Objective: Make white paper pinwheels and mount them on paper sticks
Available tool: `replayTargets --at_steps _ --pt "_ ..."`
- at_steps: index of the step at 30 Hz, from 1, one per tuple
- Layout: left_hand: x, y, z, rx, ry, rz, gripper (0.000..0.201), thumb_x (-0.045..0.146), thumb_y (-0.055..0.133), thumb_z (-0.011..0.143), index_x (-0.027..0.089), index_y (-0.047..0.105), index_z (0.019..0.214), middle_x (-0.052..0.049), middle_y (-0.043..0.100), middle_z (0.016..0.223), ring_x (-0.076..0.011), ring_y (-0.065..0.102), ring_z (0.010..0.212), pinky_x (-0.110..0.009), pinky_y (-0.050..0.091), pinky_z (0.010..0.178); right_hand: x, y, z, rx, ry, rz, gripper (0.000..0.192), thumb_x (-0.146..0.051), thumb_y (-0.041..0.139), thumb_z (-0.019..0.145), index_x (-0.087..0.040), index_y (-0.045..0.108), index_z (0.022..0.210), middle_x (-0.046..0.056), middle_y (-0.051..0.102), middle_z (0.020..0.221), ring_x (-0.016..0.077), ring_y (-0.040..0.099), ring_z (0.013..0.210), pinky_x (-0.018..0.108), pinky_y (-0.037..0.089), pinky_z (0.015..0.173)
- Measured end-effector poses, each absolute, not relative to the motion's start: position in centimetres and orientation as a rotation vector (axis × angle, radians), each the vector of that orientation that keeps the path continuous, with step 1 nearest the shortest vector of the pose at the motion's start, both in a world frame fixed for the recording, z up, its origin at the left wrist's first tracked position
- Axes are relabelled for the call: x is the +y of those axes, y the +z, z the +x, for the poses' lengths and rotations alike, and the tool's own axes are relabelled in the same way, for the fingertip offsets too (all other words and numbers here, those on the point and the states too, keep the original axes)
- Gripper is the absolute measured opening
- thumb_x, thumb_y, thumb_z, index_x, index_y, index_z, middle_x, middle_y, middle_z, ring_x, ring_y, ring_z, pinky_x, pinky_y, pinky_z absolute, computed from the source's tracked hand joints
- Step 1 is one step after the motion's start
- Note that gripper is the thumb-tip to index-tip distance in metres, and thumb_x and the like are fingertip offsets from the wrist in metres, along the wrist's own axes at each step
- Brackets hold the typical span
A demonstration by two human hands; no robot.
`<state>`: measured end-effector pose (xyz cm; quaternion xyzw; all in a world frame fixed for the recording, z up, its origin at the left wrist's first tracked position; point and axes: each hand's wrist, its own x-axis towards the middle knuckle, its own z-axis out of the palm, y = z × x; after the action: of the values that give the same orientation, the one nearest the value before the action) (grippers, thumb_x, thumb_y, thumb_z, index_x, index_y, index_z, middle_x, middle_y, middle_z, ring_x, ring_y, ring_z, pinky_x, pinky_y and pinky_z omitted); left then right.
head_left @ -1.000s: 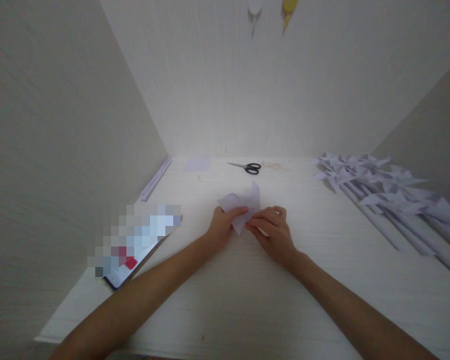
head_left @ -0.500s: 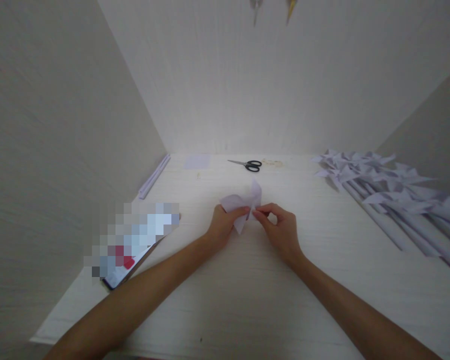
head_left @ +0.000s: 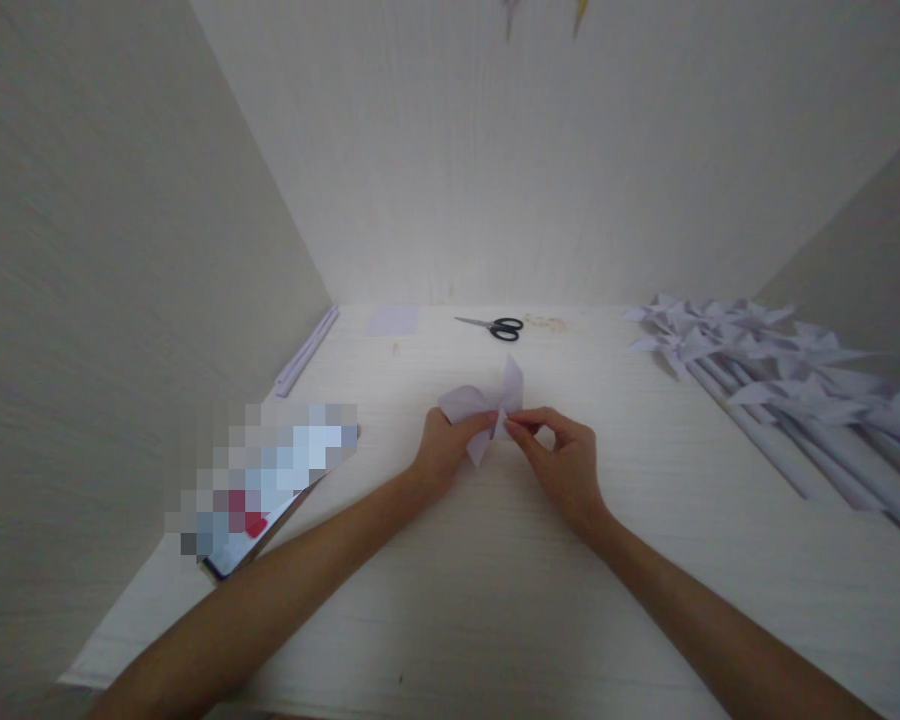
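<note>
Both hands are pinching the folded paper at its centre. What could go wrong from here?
1. The paper is held only by fingertips of the left hand and right hand; a slip might let the flaps spring open.
2. Pulling the thin sheet too hard at that pinch may tear or crease it.
3. The pinwheels lie close on the right; a wide right elbow sweep could knock them.

You see a pale lilac-white folded paper (head_left: 487, 405), black-handled scissors (head_left: 495, 327), a pile of pale lilac paper pinwheels (head_left: 765, 360), and a white wood-grain table (head_left: 495, 590).
</note>
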<state>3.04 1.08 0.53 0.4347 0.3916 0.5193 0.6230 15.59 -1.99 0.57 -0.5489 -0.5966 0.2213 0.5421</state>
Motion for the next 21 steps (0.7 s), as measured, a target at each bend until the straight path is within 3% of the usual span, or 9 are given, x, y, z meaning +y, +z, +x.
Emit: replayTargets --at_steps 11,21 --pt "1.00 0.34 3.22 0.945 1.219 1.143 0.011 0.022 0.063 0.059 0.012 0.062 0.064 0.000 0.057 0.058 -0.0129 0.054 0.061 -0.025 0.042 0.060 -2.15 0.94 15.36 -1.443 0.299 -1.395 0.006 -0.024 0.059 0.067 -0.021 0.064 0.068 0.000 0.061 0.061 0.0146 0.050 0.059 0.031 0.039 0.061" --pt "0.74 0.81 3.17 0.999 1.172 1.227 0.012 0.024 0.060 0.060 0.013 0.062 0.063 -0.001 0.059 0.059 -0.0144 0.055 0.063 -0.025 0.042 0.059 -2.26 1.06 15.38 -1.469 0.283 -1.421 0.005 -0.024 0.058 0.067 -0.022 0.062 0.066 0.000 0.060 0.060 0.0151 0.048 0.058 0.032 0.037 0.061"
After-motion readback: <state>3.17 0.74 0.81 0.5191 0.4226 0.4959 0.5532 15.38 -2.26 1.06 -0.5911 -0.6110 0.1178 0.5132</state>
